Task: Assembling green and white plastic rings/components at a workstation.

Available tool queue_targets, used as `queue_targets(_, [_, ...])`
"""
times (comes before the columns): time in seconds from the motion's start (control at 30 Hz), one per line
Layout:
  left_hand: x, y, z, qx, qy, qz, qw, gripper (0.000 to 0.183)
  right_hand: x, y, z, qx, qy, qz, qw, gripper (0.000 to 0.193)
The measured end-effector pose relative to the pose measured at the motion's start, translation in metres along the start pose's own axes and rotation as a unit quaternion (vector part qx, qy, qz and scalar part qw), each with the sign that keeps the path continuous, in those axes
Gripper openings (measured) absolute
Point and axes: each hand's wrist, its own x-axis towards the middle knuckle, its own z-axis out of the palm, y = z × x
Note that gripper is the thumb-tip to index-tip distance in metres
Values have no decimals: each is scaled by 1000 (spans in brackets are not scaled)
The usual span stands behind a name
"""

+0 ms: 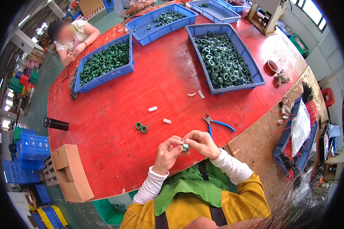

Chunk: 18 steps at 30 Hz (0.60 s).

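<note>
My left hand (167, 153) and my right hand (201, 143) meet over the near edge of the red table (141, 91). Together their fingertips pinch a small green ring core (185, 147). Two more green rings (141, 127) lie on the table just ahead to the left. Blue-handled pliers (217, 123) rest to the right of my hands. Small white pieces (167, 121) lie scattered beyond them.
Blue trays of green rings stand at the far left (103, 65), far middle (162, 21) and far right (223, 59). Other people sit at the table's far side (74, 36). A cardboard box (70, 173) sits at the near left edge, red wire bundles (298, 141) at the right.
</note>
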Motion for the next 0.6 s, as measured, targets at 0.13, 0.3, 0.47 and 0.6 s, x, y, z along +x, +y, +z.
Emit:
queue_targets(0.13, [1, 1, 0, -46, 28, -10, 999, 11, -2, 6, 2, -92, -10, -76, 993, 19])
queue_targets(0.3, [2, -2, -1, -46, 41, -3, 998, 13, -3, 10, 0, -204, -10, -142, 969, 20])
queue_targets(0.47, [4, -1, 1, -49, 84, -15, 995, 11, 1, 7, -1, -348, 78, -245, 902, 24])
queue_targets(0.6, [2, -4, -2, -67, 87, -12, 994, 10, 2, -12, 7, -346, 110, -290, 886, 28])
